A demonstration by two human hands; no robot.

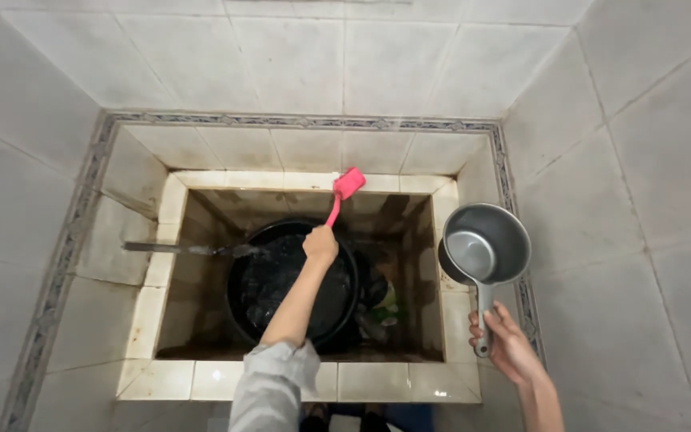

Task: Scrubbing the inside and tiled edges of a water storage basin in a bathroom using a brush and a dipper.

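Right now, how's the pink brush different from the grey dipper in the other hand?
The pink brush is slim with a small flat head, while the grey dipper is a wide round bowl on a short handle. The left hand holds the brush over the black pan down in the tiled basin; the right hand holds the dipper above the basin's rim. Both are gripped by their handles.

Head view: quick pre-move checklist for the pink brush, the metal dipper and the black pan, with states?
1. Left hand grip on pink brush: ok, closed on the handle, head raised.
2. Right hand grip on metal dipper: ok, held by the handle.
3. Dipper contents: ok, looks empty.
4. Black pan in the tiled basin: ok, wet inside.
5. Pan handle resting on the left rim: ok.
6. Items beside the pan: cannot tell.
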